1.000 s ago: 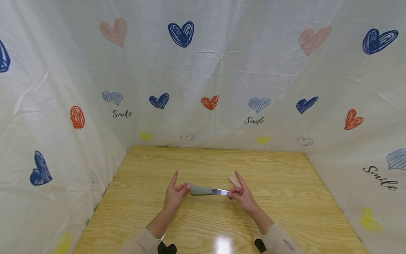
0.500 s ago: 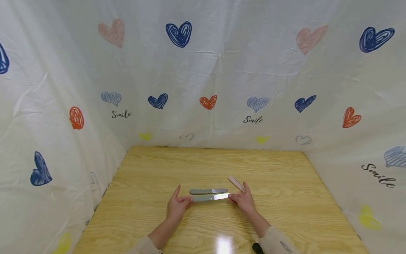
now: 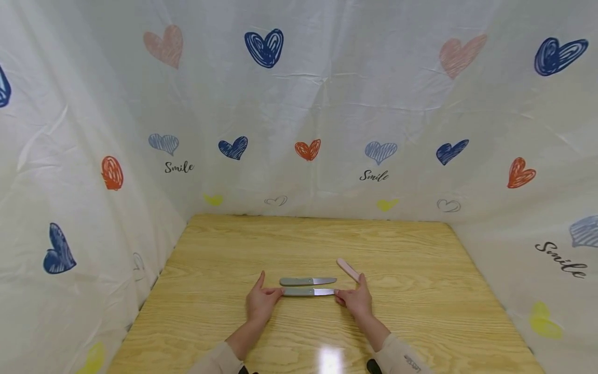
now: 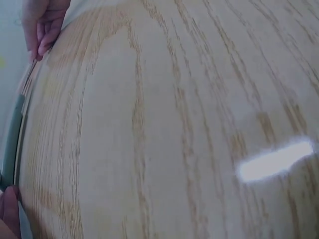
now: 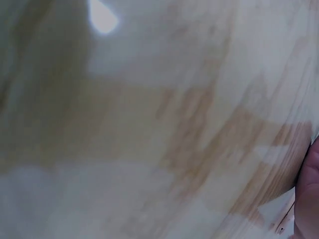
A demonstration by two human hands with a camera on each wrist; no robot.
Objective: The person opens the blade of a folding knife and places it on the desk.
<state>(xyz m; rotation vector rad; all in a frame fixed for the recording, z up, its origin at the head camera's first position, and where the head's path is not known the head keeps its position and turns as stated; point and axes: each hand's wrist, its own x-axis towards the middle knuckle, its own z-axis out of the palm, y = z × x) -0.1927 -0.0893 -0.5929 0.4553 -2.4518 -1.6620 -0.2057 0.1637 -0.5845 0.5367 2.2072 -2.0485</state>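
Observation:
Two table knives with grey-green handles and silver blades lie parallel, handles to the left. My left hand (image 3: 262, 303) pinches the handle end of the nearer knife (image 3: 299, 292). At the other end, my right hand (image 3: 357, 300) pinches the blade's tip. Just beyond it is the farther knife (image 3: 296, 282), untouched. In the left wrist view the green handle (image 4: 12, 142) runs along the left edge, between my left fingers (image 4: 11, 211) and my right hand (image 4: 45, 25). Only part of my right hand (image 5: 307, 191) enters the right wrist view.
A slim pale pink piece (image 3: 347, 268) lies slantwise beyond my right hand, its near end hidden behind the fingers. The wood-grain table (image 3: 224, 244) is bordered at the back and sides by white cloth (image 3: 327, 114) printed with hearts.
Both hands have brought the nearer knife down and toward me, uncovering the farther knife behind it. Over the last half second it has levelled out alongside the other.

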